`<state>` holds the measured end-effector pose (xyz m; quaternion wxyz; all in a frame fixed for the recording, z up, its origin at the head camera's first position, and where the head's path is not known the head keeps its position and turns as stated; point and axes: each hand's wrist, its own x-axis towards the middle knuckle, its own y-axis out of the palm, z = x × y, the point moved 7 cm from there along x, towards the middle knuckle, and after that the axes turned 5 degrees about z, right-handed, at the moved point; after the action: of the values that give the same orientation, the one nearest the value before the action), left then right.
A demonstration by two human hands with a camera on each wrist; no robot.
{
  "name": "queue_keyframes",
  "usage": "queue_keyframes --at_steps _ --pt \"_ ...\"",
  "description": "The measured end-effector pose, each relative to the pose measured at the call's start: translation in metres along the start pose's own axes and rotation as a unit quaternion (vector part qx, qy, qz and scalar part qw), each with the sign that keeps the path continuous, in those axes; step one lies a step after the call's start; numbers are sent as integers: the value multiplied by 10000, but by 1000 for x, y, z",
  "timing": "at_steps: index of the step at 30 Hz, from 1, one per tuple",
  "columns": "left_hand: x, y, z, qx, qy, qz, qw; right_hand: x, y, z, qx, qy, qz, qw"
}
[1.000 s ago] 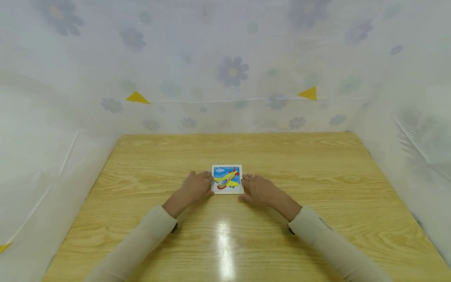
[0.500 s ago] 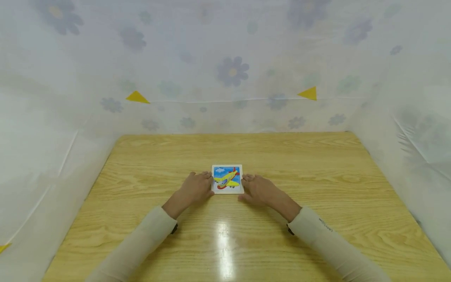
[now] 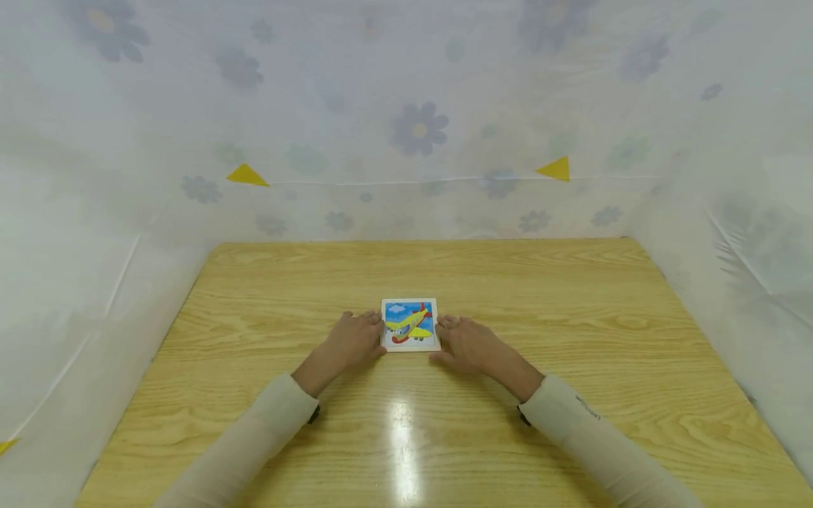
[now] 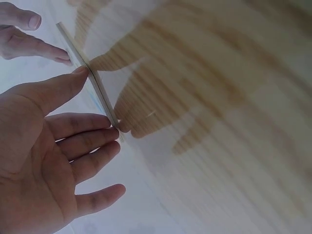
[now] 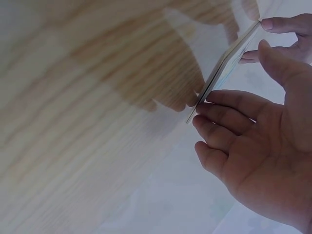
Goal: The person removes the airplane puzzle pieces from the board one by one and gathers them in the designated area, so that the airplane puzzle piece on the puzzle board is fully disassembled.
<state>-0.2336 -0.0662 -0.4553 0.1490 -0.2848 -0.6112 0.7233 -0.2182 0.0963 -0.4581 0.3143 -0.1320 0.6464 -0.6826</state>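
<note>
A square picture board (image 3: 409, 325) with a pale border lies flat on the wooden table, showing a yellow and red airplane on blue sky. At its left edge, my left hand (image 3: 352, 340) touches the side with extended fingertips, and the thumb meets the near-left corner in the left wrist view. My right hand (image 3: 473, 344) lies along the right edge. Its fingertips touch that side in the right wrist view, while the thumb (image 5: 273, 61) stands apart from the board. Seen edge-on, the board (image 4: 100, 90) is thin and layered.
The wood-grain table (image 3: 406, 275) carries a bright light reflection near the front. White flower-printed sheeting (image 3: 406, 85) rises behind and at both sides, with yellow triangles (image 3: 248, 176) on it.
The picture board has shifted very slightly toward the person. Both hands keep nearly the same place at its sides.
</note>
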Motion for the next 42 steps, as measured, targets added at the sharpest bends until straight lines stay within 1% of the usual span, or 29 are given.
queue_keyframes --at_steps 5,10,13,17,21,24,29,31,34,36,39,42 --pt "-1 -1 3 -83 1 20 10000 1 -5 0 13 13 30 10000" --pt "-3 -6 4 -302 26 -42 9995 8 -17 -3 100 115 109 9998" --pt "-4 -6 0 -568 167 9 9982 16 -25 -4 173 87 22 9998" --pt "-7 -3 -8 -758 368 158 9963 30 -34 -3 206 -75 -206 9995" --pt "-10 -4 -17 -705 522 203 9959 44 -38 -5 525 -27 -290 9982" --pt "-12 -3 -21 -654 591 260 9958 54 -37 -9 841 90 -263 9961" --pt "-14 -2 -27 -830 692 413 9933 72 -32 -15 1105 304 16 9934" --pt "-14 -2 -29 -826 736 453 9928 79 -30 -17 1131 397 139 9927" --pt "-14 0 -32 -708 775 485 9933 88 -27 -18 1248 484 214 9908" --pt "-13 2 -33 -643 782 503 9936 93 -24 -17 1280 480 238 9903" --pt "-15 4 -35 -666 773 541 9933 98 -21 -15 1357 483 272 9892" --pt "-16 4 -36 -707 764 541 9931 101 -19 -12 1587 538 312 9854"
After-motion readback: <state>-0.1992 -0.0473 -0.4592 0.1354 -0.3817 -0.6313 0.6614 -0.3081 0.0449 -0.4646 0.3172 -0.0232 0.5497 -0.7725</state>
